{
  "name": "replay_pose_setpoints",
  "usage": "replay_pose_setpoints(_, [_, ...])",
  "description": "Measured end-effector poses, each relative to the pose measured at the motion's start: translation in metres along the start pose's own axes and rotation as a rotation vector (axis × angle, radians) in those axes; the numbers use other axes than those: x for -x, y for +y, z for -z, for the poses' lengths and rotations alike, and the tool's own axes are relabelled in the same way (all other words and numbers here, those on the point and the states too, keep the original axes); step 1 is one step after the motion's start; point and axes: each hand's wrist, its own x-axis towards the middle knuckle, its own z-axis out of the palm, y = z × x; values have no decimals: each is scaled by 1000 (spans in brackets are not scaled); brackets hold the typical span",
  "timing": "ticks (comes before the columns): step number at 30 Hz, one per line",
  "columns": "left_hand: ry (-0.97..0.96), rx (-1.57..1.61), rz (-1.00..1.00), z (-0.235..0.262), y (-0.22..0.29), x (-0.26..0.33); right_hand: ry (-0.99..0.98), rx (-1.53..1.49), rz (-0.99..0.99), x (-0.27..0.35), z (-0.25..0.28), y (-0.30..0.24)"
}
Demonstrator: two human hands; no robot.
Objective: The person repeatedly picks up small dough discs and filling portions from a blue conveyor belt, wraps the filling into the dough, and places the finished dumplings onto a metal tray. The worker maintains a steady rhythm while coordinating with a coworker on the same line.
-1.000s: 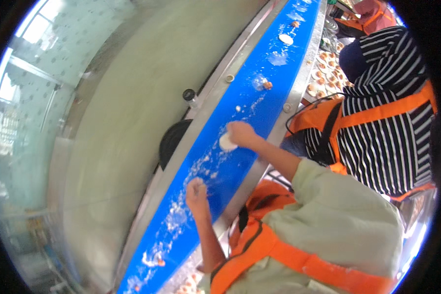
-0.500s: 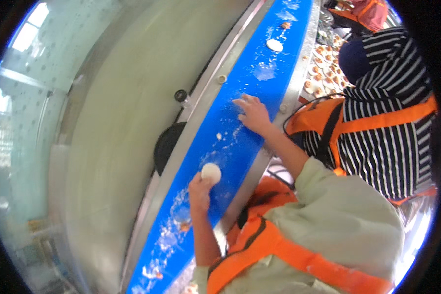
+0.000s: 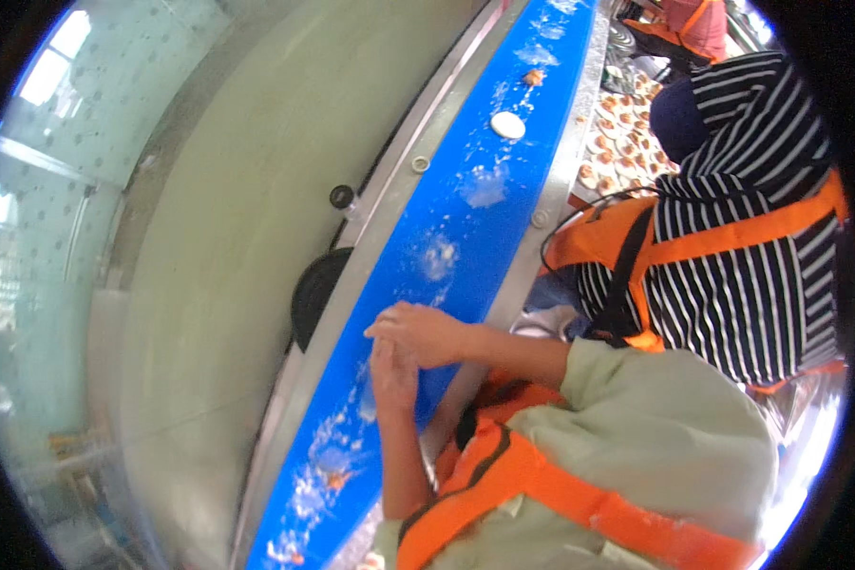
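Note:
Both of my hands meet over the blue belt (image 3: 361, 294). My left hand (image 3: 395, 378) comes up from below with its fingers closed, pressed against the palm side of the other hand. Over it lies my right hand (image 3: 426, 334), fingers together and bent downward. The pale round dough disc that the left hand held a moment earlier is hidden between them. Farther along the belt lies another white dough disc (image 3: 508, 124), flat and apart from my hands. A small orange-brown lump of filling (image 3: 534, 78) sits just beyond it.
White flour smears (image 3: 485, 186) and crumbs dot the belt, edged by metal rails. Beside it, at right, a co-worker in a striped top (image 3: 741, 275) stands near rows of discs topped with filling (image 3: 620, 142). A black round part (image 3: 318, 296) sits by the left rail.
My right hand, earlier spread over the belt farther away, has come back onto my left hand and covers the disc. The other disc, the lump and the smears have shifted nearer along the belt.

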Motion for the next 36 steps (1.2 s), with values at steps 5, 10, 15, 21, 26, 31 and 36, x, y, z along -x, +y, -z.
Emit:
replay_pose_setpoints(5, [-17, -1141, -309, 7, 14, 15, 269, 15, -205, -20, 58, 41])
replay_pose_setpoints(10, [151, -637, -138, 23, 18, 26, 1078, 403, -688, -16, 170, 164])
replay_pose_setpoints(15, [258, -1081, -263, 74, 25, 51, 1123, 460, -853, 2, 237, 228])
replay_pose_setpoints(21, [395, -646, -239, 115, 23, 83, 538, 847, -627, 28, 258, 239])
replay_pose_setpoints(26, [300, -68, -113, 107, 25, 91, 115, 725, -586, 23, 259, 251])
replay_pose_setpoints(31, [264, 81, -73, 101, 27, 89, 160, 711, -759, 19, 253, 227])
replay_pose_setpoints(36, [307, -567, -207, 126, 21, 92, 304, 538, -813, 13, 250, 197])
